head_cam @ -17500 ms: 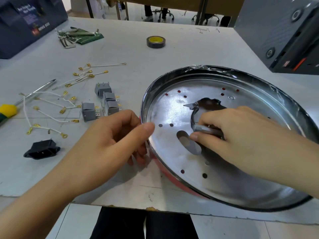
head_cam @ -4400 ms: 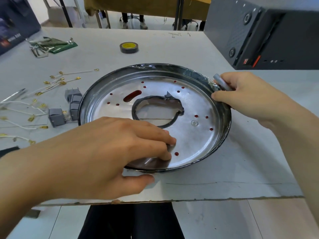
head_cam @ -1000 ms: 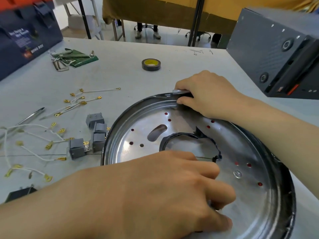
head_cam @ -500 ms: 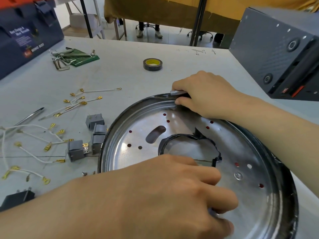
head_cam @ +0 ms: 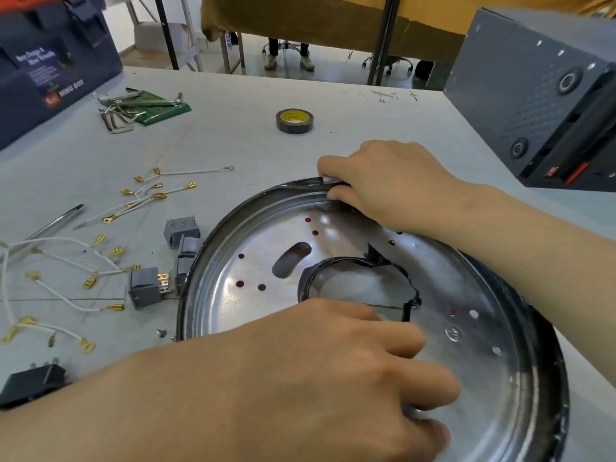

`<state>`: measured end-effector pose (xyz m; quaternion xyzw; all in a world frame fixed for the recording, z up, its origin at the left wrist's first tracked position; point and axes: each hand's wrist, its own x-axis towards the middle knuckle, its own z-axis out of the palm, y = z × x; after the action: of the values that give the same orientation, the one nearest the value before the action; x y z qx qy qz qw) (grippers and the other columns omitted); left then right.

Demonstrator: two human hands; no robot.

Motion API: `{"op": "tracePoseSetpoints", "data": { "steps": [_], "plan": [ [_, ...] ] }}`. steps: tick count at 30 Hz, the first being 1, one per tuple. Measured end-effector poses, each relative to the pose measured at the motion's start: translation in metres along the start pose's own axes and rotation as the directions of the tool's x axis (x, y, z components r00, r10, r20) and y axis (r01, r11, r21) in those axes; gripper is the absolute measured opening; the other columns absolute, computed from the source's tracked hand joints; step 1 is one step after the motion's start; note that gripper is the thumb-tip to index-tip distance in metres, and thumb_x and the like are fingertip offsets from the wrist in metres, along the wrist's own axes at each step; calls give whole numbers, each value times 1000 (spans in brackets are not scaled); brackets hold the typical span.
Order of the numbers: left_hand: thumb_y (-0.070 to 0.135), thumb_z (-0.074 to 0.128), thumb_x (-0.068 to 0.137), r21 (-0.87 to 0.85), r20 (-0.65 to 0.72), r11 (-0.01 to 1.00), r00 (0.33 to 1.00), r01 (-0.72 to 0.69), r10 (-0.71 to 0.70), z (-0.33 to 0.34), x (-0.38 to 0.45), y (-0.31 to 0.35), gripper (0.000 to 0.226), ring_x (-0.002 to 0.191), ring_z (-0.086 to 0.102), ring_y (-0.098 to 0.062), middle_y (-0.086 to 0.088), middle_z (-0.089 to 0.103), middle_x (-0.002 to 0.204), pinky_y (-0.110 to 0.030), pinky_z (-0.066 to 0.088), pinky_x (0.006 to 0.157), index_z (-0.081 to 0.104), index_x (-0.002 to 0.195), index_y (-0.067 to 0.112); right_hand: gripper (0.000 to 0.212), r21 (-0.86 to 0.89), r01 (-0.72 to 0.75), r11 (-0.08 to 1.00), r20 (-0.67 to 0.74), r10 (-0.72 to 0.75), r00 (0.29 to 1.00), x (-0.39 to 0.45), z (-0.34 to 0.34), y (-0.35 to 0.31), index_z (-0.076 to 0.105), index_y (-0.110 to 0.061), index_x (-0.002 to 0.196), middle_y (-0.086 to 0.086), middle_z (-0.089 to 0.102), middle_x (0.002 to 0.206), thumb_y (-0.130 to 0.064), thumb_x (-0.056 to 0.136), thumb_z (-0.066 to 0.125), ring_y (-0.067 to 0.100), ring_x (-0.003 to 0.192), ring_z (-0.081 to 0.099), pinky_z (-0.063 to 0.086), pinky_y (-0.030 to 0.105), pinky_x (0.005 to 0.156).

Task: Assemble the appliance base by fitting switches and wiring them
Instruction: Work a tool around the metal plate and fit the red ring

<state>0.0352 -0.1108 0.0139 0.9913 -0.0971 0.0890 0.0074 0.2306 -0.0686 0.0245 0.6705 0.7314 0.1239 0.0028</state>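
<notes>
The round metal appliance base (head_cam: pixel 483 328) lies on the table, with a black-edged cut-out in its middle. My left hand (head_cam: pixel 300 378) lies over its near side, fingers bent down onto the plate, holding it. My right hand (head_cam: pixel 390 185) pinches a small grey metal tool (head_cam: pixel 333 180) against the far rim, where dark film clings. Three grey switches (head_cam: pixel 146 288) sit just left of the base. White wires with gold terminals (head_cam: pixel 66 261) are scattered further left. A black power socket (head_cam: pixel 30 385) lies at the near left.
A roll of black tape (head_cam: pixel 294 121) and hex keys (head_cam: pixel 133 108) lie at the back. A screwdriver shaft (head_cam: pixel 53 221) is at the left. A grey box (head_cam: pixel 540 95) stands at the right and a blue toolbox (head_cam: pixel 50 61) at the back left.
My right hand and its tool have slid slightly left along the far rim. My left hand keeps its hold on the near side of the base.
</notes>
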Motion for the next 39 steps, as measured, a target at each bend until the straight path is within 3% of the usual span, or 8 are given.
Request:
{"op": "tracePoseSetpoints", "data": {
  "steps": [11,14,20,27,31,33,39],
  "plan": [
    [25,51,90,4,-19,1000,1000,12,-12,1,0,1,21,68,43,-9,12,57,80,-23,45,57,70,88,34,17,-52,33,998,0,-33,999,2,-3,-8,46,-21,109,0,30,65,-34,99,40,25,72,38,14,30,47],
    [26,48,92,-18,-14,1000,1000,16,-17,0,0,1,23,69,44,-8,13,57,81,-23,45,57,70,88,34,12,51,-11,999,40,9,999,2,-4,-3,44,-19,96,-1,31,66,-32,98,45,27,73,39,19,30,48],
    [30,49,93,-31,21,1000,1000,0,1,-1,0,0,22,72,46,-5,15,58,84,-22,43,61,69,90,37,37,234,-78,969,147,44,988,3,-10,7,33,-23,64,-4,40,67,-29,91,58,27,74,45,38,36,63],
    [31,49,93,-32,49,999,999,-17,18,-2,0,-3,21,74,46,-5,16,57,86,-22,44,62,69,92,37,35,229,-122,966,183,81,980,0,-15,12,35,-26,64,-7,43,68,-26,91,57,24,74,45,42,37,67],
    [30,51,92,-20,38,1000,999,-21,22,-2,0,-2,19,74,45,-6,16,57,85,-22,44,61,69,92,37,3,223,-93,970,122,67,990,-1,-16,5,56,-23,89,1,58,85,-24,86,56,27,84,52,45,37,69],
    [31,53,91,-13,36,1000,999,-21,22,-2,1,-1,18,73,46,-6,16,58,85,-22,44,61,69,91,38,14,257,-76,963,108,50,993,2,-17,1,59,-20,99,3,62,94,-28,87,58,26,88,53,47,39,73],
    [28,46,92,-10,46,1000,999,6,-6,-4,-2,4,25,74,51,-6,16,58,85,-22,46,62,69,89,38,10,229,-72,971,68,58,996,6,-17,3,55,-17,92,4,56,87,-27,92,56,27,83,51,43,36,69]
  ]
}}
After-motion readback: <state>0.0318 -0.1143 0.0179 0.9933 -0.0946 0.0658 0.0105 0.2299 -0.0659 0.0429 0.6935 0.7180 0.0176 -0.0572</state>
